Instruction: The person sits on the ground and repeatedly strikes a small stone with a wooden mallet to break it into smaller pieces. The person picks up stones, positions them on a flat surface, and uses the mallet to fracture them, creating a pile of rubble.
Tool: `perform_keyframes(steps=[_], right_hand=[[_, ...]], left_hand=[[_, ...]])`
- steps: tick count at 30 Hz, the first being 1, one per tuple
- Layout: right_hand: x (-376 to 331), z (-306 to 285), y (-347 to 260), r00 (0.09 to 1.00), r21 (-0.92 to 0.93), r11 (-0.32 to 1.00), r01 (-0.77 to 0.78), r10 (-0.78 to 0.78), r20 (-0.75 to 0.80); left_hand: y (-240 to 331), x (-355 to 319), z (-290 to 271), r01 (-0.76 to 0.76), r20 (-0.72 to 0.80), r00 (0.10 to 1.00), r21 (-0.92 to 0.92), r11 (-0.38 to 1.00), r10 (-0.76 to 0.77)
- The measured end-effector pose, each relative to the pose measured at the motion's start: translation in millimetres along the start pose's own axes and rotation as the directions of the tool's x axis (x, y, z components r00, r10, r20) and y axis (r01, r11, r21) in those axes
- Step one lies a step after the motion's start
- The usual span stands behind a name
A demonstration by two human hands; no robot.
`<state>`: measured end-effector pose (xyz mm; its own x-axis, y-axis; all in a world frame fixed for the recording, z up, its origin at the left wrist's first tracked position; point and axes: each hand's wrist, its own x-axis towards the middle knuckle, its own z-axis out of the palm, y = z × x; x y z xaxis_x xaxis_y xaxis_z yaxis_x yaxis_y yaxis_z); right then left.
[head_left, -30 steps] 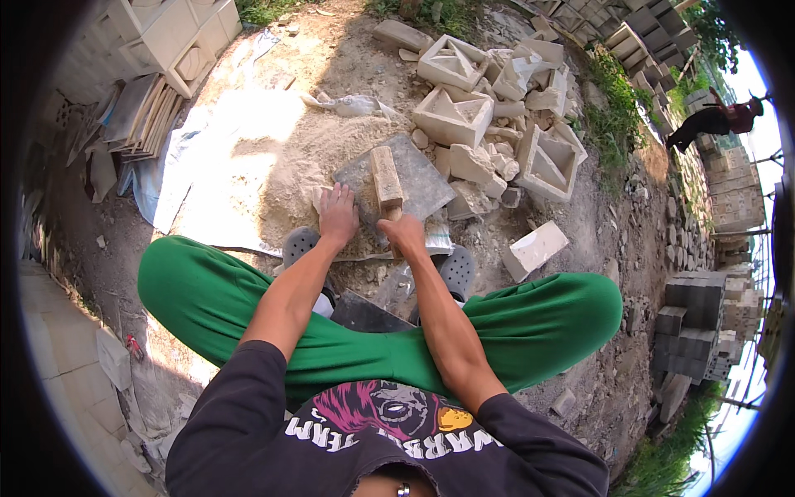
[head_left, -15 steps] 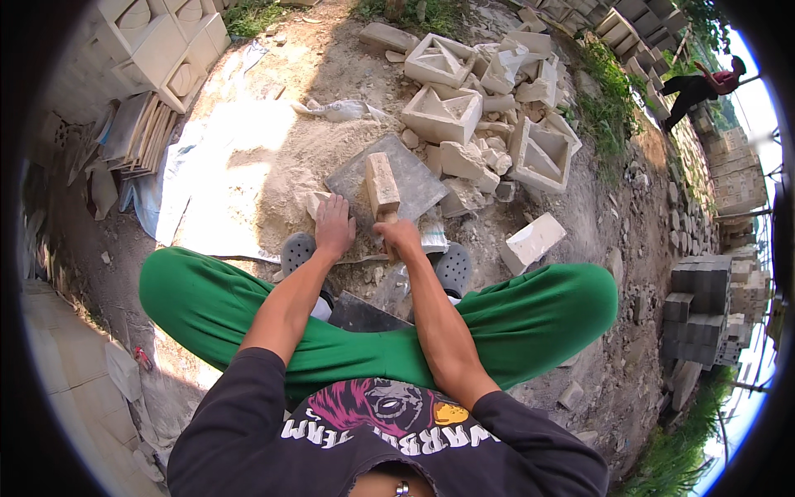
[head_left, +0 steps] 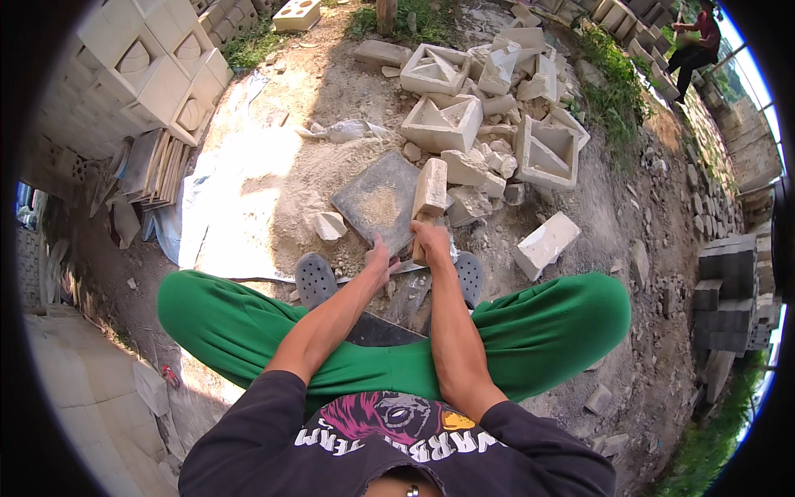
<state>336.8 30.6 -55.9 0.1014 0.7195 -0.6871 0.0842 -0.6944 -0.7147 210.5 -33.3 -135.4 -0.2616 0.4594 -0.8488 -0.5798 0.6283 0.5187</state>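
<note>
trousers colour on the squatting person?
Bright green trousers, plain with no pattern; the head view shows them clearly.

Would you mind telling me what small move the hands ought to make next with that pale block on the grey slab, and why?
Probably tip the pale block flat onto the grey slab. It stands on end at the slab's edge, gripped low by the right hand, while the left hand presses the slab's near edge, so it looks steadied.

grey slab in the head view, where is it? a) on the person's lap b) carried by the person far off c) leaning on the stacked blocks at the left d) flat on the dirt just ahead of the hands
d: the grey slab lies flat on the dirt, with the left hand at its near edge and the right hand beside it.
</note>
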Motion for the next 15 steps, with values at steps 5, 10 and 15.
perform_keyframes(steps=[5, 10, 15], right_hand=[[-7.6, -10.1, -29.3, 0.994, 0.062, 0.992, 0.11, -0.111, 0.013], [-22.5, -5.4, -48.2, 0.94, 0.27, 0.916, 0.295, -0.329, 0.091], [-24.4, 5.1, -40.9, 0.853, 0.331, 0.826, 0.456, -0.512, 0.103]], left_hand=[[39.8, -13.0, 12.9, -0.12, -0.069, 0.991, -0.053, 0.991, 0.116], [86.0, -19.1, 9.5, -0.365, -0.099, 0.928, -0.049, 0.93, 0.359], [126.0, -26.8, 4.3, -0.321, -0.064, 0.947, -0.181, 0.93, 0.315]])
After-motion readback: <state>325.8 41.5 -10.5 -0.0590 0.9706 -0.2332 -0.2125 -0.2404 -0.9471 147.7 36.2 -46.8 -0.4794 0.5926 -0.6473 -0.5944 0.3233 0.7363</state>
